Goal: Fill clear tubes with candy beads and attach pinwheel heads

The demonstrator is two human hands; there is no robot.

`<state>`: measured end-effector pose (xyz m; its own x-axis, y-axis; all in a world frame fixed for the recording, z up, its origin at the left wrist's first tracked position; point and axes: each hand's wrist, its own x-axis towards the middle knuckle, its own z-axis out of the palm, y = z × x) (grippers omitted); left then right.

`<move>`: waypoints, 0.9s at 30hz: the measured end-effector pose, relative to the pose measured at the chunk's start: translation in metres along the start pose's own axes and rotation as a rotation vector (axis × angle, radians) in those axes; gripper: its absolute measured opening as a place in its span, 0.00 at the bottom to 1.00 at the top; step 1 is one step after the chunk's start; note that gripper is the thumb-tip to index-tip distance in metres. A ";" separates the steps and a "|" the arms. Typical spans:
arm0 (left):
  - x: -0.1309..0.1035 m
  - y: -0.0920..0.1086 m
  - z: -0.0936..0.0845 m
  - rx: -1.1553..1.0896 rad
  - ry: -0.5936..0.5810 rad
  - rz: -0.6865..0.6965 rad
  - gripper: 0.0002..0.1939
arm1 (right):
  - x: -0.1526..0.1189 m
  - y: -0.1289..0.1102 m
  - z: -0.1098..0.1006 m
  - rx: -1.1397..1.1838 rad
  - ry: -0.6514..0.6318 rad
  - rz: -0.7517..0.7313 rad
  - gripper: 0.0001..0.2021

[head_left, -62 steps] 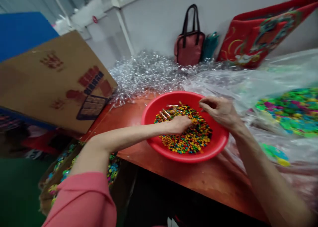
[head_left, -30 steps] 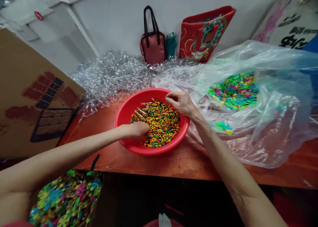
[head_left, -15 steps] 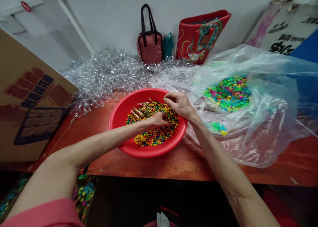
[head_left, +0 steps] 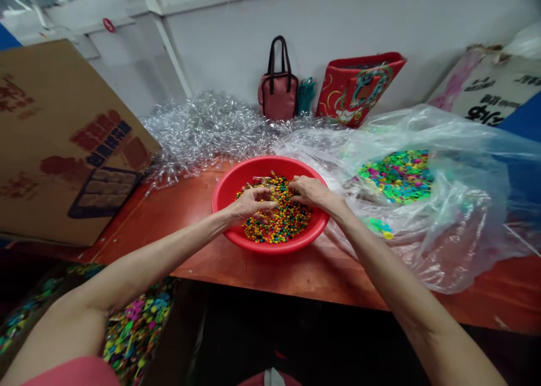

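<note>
A red basin (head_left: 274,247) on the table holds many small beads (head_left: 291,220) in yellow, orange, green and blue, with several clear tubes lying on them toward the back. Over the basin's left half is my left hand (head_left: 252,204), its fingers curved and apart above the beads; a clear tube seems to lie near its fingertips, and I cannot make out whether it is held. My right hand (head_left: 310,191) reaches over the right rim, with bent fingers close to the beads. What its fingertips hold, if anything, is too small to tell.
Clear tubes (head_left: 207,127) are heaped behind the basin. To the right, a plastic bag (head_left: 460,222) holds colourful pieces (head_left: 401,174). A cardboard box (head_left: 51,149) stands left. A pink bag (head_left: 279,96) and a red bag (head_left: 359,93) lean on the wall.
The view has shifted, so things appear farther right and mostly lower. My left hand has moved from the beads' right side to their left. My right hand has come in from the rim over the beads.
</note>
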<state>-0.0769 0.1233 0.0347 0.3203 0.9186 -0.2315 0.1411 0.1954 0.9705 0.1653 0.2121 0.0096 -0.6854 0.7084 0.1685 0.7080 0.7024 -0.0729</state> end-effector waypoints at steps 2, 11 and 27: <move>-0.008 -0.002 -0.003 0.025 0.016 0.034 0.22 | 0.002 -0.004 -0.002 -0.072 -0.100 -0.008 0.08; -0.025 -0.008 0.009 -0.134 0.082 0.193 0.25 | 0.003 -0.023 -0.014 0.183 -0.164 0.069 0.07; -0.034 -0.002 0.012 0.035 0.103 0.127 0.27 | -0.016 -0.077 -0.046 0.549 0.243 -0.180 0.08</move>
<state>-0.0766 0.0877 0.0392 0.2403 0.9659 -0.0968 0.1389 0.0645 0.9882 0.1292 0.1438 0.0575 -0.6822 0.5848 0.4389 0.3501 0.7882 -0.5062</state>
